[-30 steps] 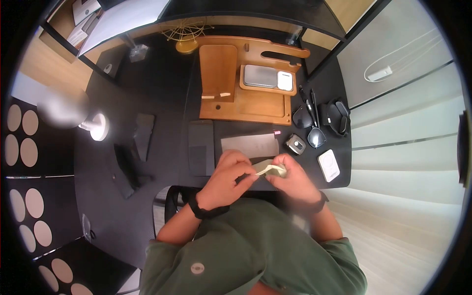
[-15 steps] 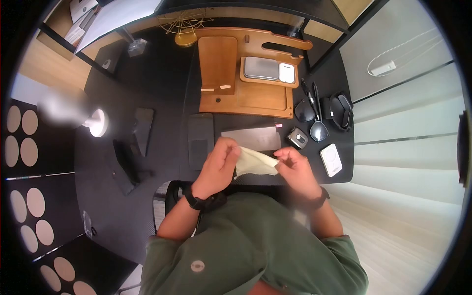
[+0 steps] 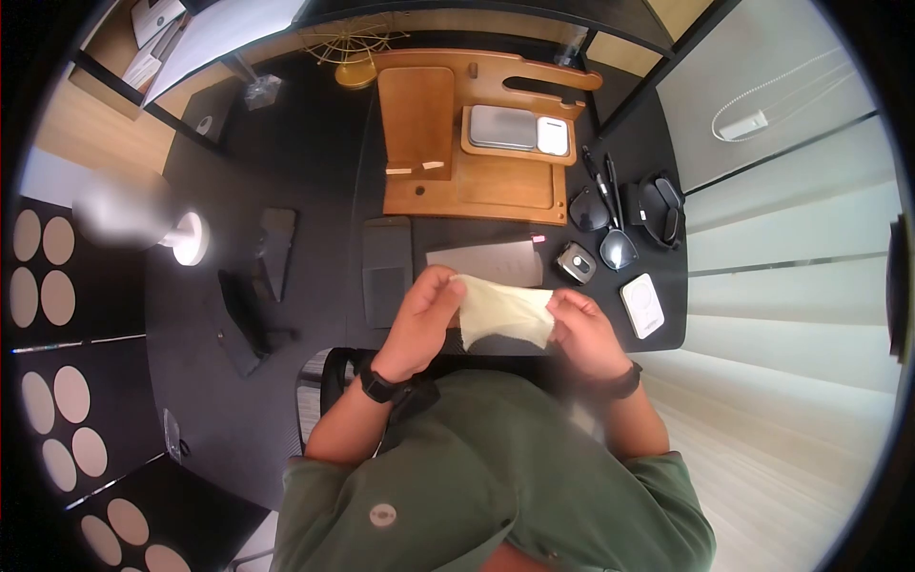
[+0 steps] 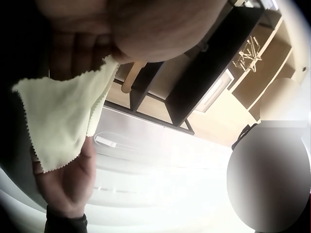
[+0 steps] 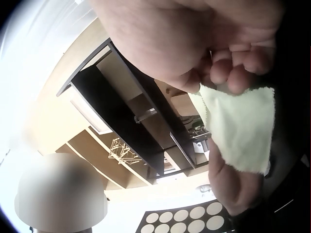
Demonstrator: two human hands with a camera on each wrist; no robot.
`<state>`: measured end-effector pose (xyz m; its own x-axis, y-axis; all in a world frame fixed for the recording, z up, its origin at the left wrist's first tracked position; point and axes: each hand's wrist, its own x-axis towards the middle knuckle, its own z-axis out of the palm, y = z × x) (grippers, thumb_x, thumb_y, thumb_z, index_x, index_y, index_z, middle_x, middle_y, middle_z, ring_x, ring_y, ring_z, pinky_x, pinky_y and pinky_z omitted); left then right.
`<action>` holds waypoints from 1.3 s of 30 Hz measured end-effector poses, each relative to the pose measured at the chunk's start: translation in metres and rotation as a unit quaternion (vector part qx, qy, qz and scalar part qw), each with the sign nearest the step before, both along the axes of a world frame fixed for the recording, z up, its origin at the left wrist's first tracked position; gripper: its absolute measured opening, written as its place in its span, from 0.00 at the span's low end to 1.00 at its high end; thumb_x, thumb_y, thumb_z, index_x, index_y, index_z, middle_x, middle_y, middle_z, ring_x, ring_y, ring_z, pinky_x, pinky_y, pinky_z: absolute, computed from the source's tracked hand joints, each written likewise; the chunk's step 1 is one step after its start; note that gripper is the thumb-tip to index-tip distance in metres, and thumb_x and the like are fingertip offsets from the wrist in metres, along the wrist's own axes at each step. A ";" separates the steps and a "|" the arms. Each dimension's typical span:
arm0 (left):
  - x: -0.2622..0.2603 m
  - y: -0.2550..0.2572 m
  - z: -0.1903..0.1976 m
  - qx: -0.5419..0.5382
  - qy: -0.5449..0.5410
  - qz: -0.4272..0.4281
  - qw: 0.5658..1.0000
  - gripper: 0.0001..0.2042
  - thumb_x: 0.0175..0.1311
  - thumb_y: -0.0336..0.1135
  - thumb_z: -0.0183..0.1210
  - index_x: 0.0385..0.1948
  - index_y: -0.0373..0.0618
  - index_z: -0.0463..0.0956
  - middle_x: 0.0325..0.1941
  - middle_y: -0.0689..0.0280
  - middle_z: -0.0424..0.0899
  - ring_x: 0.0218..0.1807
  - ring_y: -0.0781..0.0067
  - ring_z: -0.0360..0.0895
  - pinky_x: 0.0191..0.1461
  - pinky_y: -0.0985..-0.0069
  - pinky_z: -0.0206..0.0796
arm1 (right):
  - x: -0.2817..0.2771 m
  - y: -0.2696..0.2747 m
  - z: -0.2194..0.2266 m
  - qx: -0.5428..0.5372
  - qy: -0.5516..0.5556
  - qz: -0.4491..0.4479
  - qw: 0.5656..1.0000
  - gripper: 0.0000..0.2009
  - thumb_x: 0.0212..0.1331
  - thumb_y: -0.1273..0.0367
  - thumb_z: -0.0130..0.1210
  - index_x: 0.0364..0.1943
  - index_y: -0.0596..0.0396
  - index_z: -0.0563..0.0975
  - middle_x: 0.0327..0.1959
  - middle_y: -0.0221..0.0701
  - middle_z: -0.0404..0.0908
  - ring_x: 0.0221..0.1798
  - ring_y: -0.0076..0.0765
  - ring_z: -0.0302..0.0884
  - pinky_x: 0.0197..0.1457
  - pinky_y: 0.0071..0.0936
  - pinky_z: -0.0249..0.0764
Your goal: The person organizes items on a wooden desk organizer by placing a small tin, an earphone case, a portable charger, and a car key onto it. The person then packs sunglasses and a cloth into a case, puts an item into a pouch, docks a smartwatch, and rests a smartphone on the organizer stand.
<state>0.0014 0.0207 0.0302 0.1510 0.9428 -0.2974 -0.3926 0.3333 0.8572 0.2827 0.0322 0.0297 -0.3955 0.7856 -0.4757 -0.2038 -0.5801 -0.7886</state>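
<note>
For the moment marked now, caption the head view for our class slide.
Two hands stretch a pale yellow cloth above a dark desk.

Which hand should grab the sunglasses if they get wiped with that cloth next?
Probably the right hand: the sunglasses lie on its side, nearer to it than to the left hand. Both hands grip the cloth, so the left could hold it alone.
</note>
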 end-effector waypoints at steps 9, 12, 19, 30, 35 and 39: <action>0.003 -0.001 -0.005 -0.016 0.008 0.032 0.999 0.07 0.87 0.33 0.56 0.58 0.45 0.74 0.41 0.73 0.81 0.39 0.88 0.74 0.42 0.82 0.67 | -0.014 -0.007 0.008 -0.031 0.106 -0.072 0.991 0.07 0.81 0.66 0.59 0.49 0.54 0.84 0.44 0.23 0.85 0.49 0.19 0.78 0.57 0.21 0.72; -0.001 -0.006 -0.007 0.011 0.012 0.014 1.000 0.17 0.85 0.30 0.59 0.70 0.46 0.69 0.50 0.69 0.84 0.49 0.82 0.79 0.54 0.78 0.70 | -0.014 -0.011 0.008 -0.023 0.117 -0.075 0.990 0.07 0.82 0.66 0.59 0.50 0.54 0.83 0.46 0.22 0.85 0.51 0.18 0.77 0.59 0.21 0.70; -0.003 -0.011 0.000 0.120 0.068 -0.115 0.984 0.36 0.75 0.18 0.63 0.82 0.47 0.59 0.69 0.59 0.80 0.71 0.70 0.76 0.76 0.69 0.67 | -0.006 -0.011 0.005 0.023 0.105 -0.076 0.991 0.08 0.84 0.65 0.58 0.51 0.55 0.82 0.47 0.22 0.86 0.50 0.16 0.77 0.56 0.20 0.71; 0.001 -0.012 0.023 0.138 0.314 -0.135 0.930 0.19 0.72 0.25 0.66 0.63 0.43 0.80 0.63 0.56 0.86 0.66 0.58 0.83 0.71 0.67 0.71 | -0.016 -0.011 0.004 0.059 0.097 -0.113 0.987 0.07 0.84 0.67 0.58 0.52 0.57 0.81 0.50 0.26 0.87 0.54 0.18 0.80 0.62 0.20 0.74; -0.002 -0.012 0.019 0.156 0.342 -0.098 0.922 0.15 0.71 0.26 0.68 0.58 0.42 0.82 0.59 0.56 0.87 0.63 0.56 0.84 0.69 0.66 0.73 | -0.021 -0.012 0.005 0.119 -0.039 -0.067 0.990 0.14 0.79 0.79 0.59 0.63 0.58 0.75 0.50 0.26 0.86 0.54 0.18 0.81 0.60 0.20 0.75; -0.002 -0.011 0.018 0.168 0.353 -0.074 0.917 0.15 0.71 0.26 0.68 0.57 0.42 0.83 0.56 0.55 0.87 0.61 0.55 0.85 0.67 0.67 0.74 | -0.026 -0.014 0.002 0.166 -0.075 -0.068 0.981 0.21 0.79 0.80 0.59 0.72 0.58 0.70 0.50 0.25 0.85 0.54 0.18 0.80 0.62 0.19 0.74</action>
<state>-0.0006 0.0096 0.0482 0.1674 0.9837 -0.0660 0.3283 0.0075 0.9446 0.2568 0.0184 0.0314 -0.2217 0.9478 -0.2292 -0.1276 -0.2612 -0.9568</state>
